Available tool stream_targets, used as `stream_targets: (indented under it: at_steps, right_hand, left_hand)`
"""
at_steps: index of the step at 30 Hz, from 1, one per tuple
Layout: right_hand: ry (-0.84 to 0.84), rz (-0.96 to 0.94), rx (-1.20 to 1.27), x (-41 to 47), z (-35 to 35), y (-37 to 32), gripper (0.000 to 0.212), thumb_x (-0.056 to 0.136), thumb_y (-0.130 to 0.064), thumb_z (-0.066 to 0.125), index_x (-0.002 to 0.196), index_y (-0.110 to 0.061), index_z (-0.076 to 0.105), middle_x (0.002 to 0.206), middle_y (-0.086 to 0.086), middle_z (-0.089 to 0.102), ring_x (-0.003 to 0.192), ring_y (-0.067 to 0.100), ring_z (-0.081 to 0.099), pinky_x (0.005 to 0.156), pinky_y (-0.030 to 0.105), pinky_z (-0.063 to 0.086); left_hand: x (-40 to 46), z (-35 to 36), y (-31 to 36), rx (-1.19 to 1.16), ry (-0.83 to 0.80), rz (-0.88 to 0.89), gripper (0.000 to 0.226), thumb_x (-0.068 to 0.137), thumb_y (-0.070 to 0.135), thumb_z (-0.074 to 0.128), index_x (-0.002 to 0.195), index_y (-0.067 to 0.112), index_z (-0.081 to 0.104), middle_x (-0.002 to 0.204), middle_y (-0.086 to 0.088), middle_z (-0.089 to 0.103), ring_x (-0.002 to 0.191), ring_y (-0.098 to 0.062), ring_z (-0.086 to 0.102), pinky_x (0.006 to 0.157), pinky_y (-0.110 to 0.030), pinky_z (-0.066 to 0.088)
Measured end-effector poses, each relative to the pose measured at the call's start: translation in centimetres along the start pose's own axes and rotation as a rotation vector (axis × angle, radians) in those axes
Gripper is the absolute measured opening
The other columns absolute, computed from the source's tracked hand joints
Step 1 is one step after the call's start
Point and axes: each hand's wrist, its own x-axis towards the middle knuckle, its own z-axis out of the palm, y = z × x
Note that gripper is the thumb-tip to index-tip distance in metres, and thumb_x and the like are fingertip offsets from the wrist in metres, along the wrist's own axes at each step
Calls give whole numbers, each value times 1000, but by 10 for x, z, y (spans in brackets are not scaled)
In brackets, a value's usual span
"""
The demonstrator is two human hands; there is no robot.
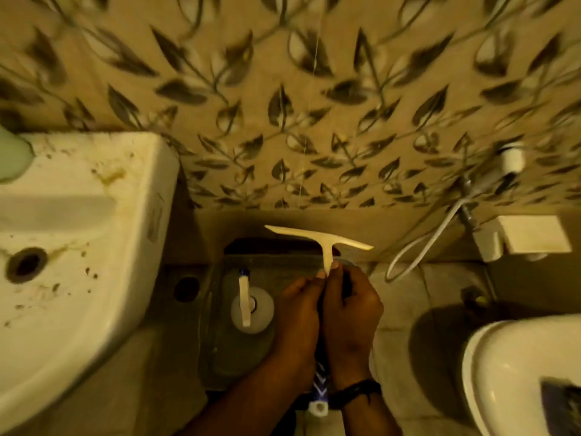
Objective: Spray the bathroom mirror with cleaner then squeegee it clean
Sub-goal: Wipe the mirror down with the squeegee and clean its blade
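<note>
Left hand (298,306) and right hand (350,305) both grip the squeegee (320,242) handle, just right of the spray bottle (251,309) standing inside the clear bucket (217,350).

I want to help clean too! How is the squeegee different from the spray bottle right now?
The squeegee is T-shaped and gripped by both hands, left hand and right hand; the spray bottle is round and stands untouched in a bucket. Both look pale.
</note>
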Motion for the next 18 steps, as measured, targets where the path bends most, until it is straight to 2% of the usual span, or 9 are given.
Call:
stream_targets:
  at_steps: [3, 5, 7, 9, 11, 13, 16, 18]
  right_hand:
    - [39, -105, 27, 2, -19, -58, 23, 96, -28, 53, 90, -13, 70, 69, -5, 66, 60, 7, 60, 52, 20, 44]
    - [72, -180, 56, 3, -30, -99, 24, 95, -31, 53, 87, -16, 70, 66, -6, 64, 59, 8, 60, 50, 30, 49]
    - [81, -249, 119, 4, -41, -146, 23, 95, -30, 53, 81, -19, 69, 61, -6, 62, 55, 9, 58, 48, 32, 49]
    - [71, -311, 203, 6, -49, -193, 23, 95, -31, 53, 77, -24, 66, 61, -5, 61, 53, 10, 57, 46, 23, 45]
    - [54, -390, 264, 8, -57, -240, 23, 96, -32, 53, 77, -27, 64, 65, -7, 62, 55, 9, 58, 45, 16, 42]
    - [48, -488, 298, 10, -63, -287, 22, 96, -32, 53, 78, -26, 65, 65, -8, 62, 58, 9, 59, 47, 20, 45]
    - [54, -620, 321, 9, -65, -346, 23, 97, -32, 53, 80, -22, 66, 63, -7, 62, 58, 10, 59, 49, 33, 48]
    - [46, -699, 344, 6, -63, -382, 24, 97, -35, 52, 81, -23, 67, 63, -10, 61, 59, 8, 60, 47, 28, 46]
  left_hand:
    - [-38, 6, 52, -45, -63, 67, 26, 96, 29, 60, 86, 12, 77, 90, -15, 75, 88, -31, 73, 84, -48, 58]
    - [-60, 7, 86, -48, -97, 156, 27, 94, 31, 62, 87, 10, 77, 91, -16, 75, 90, -33, 73, 87, -51, 57]
    - [-83, 8, 127, -48, -125, 254, 27, 92, 34, 64, 85, 11, 77, 88, -16, 75, 88, -32, 73, 81, -46, 59]
    - [-106, 7, 170, -47, -153, 341, 29, 93, 33, 63, 86, 8, 76, 88, -18, 75, 85, -33, 73, 73, -40, 58]
    - [-130, 6, 212, -66, -186, 425, 29, 95, 29, 61, 88, 5, 76, 89, -21, 74, 86, -34, 73, 72, -38, 56]
    - [-155, 3, 252, -72, -195, 533, 27, 95, 28, 61, 89, 7, 77, 90, -19, 75, 88, -33, 73, 77, -39, 55]
    - [-187, -7, 305, -41, -176, 692, 25, 96, 27, 61, 90, 9, 78, 89, -12, 77, 90, -27, 74, 76, -35, 56]
    - [-206, -19, 335, -24, -177, 773, 26, 97, 27, 59, 92, 9, 77, 90, -10, 77, 90, -24, 74, 76, -31, 57]
